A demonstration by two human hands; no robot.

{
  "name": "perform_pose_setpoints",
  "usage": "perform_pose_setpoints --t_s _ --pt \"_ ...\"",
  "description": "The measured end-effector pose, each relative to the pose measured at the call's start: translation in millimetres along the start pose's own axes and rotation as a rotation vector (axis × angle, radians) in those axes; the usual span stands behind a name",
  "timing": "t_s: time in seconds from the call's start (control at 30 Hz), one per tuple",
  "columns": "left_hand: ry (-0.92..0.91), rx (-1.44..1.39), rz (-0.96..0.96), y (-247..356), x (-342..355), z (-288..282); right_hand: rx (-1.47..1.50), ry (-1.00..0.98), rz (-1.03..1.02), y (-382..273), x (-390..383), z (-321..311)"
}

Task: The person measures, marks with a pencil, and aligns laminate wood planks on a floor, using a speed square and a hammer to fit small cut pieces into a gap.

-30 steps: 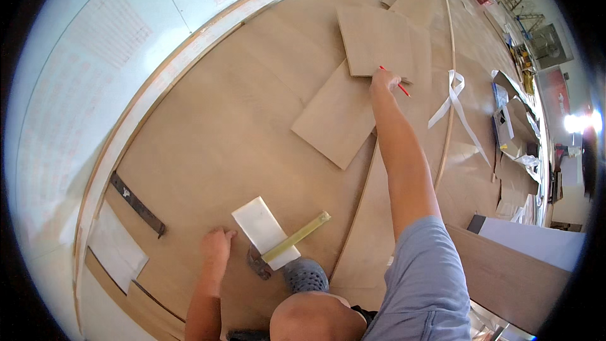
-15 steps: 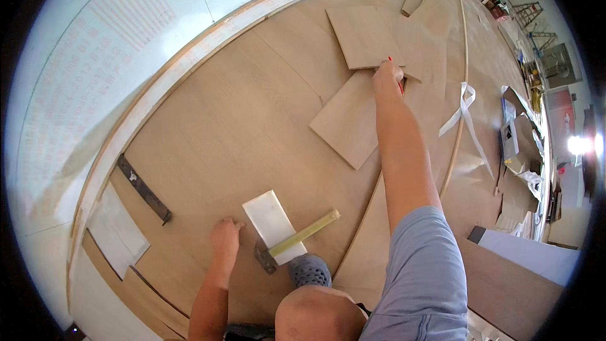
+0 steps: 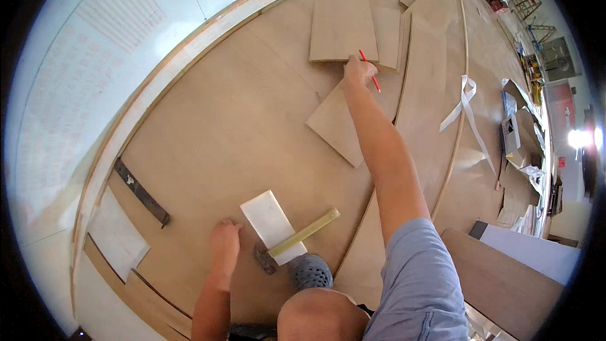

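Note:
My right hand [image 3: 360, 73], reaching far forward, grips the near edge of a cut piece of wood-look floorboard [image 3: 344, 28]. A red pencil [image 3: 377, 82] is tucked in the same hand and sticks out past the fingers. Beneath that hand lies a second cut floorboard piece [image 3: 336, 125], flat on the floor. My left hand [image 3: 226, 240] rests on the laid flooring with its fingers curled in and the thumb pointing right; it holds nothing. Close to it are a white block [image 3: 265, 215] and a hammer [image 3: 309, 232], whose yellow handle lies across the block.
A dark flat metal bar [image 3: 142, 192] lies near the wall edge at left. More board offcuts [image 3: 388, 35] sit beyond my right hand. A long thin strip [image 3: 466, 38] and white ribbon [image 3: 464, 107] are at right, with an opened carton [image 3: 524, 136] and a brown board [image 3: 499, 278].
My right hand has moved left with the floorboard piece, which has turned straighter and uncovered an offcut beside it. The pencil shows more fully. My left hand stays put.

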State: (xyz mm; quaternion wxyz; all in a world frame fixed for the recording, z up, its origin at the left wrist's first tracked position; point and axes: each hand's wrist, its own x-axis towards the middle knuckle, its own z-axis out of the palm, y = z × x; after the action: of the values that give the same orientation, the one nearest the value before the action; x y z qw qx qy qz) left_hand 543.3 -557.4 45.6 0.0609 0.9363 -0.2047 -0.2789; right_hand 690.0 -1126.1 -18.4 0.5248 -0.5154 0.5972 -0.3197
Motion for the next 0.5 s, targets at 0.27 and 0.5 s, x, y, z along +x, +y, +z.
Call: perform_pose_setpoints --t_s 0.27,0.5 --pt "0.120 -0.030 0.030 -10.2 -6.2 7.6 0.039 0.130 0.217 -29.8 -83.6 78.8" --pt "0.006 0.041 -0.046 -25.7 -8.2 14.2 -0.011 0.017 0.166 -15.3 -164.4 125.7"
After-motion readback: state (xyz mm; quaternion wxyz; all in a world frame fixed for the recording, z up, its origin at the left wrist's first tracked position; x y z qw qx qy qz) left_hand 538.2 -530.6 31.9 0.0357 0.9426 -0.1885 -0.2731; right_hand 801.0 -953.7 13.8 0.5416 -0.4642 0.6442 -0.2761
